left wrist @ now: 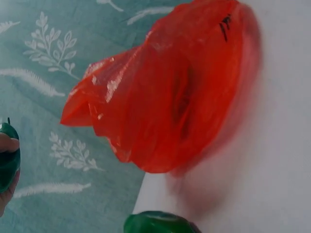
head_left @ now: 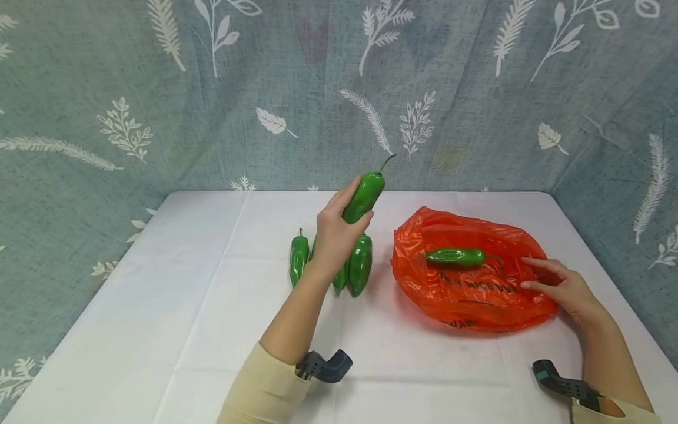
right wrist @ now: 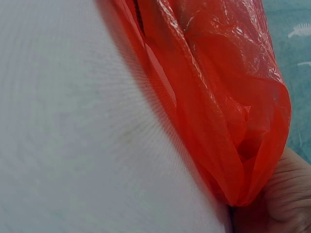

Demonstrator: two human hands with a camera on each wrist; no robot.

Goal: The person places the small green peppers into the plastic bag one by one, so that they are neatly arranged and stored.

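My left hand grips a green chili pepper with its curved stem pointing up and to the right, raised above the table; at the left edge of the left wrist view the held pepper shows too. Below that hand several green peppers lie side by side, some partly hidden by the arm. A red plastic bag lies to the right, its mouth spread, with one green pepper on its red film. At the bag's right edge my right hand holds the rim, fingers over the film.
A white cloth covers the table. Behind it hangs a grey-green curtain with white leaf prints. Dark wrist cameras sit on both forearms, near the beige sleeves.
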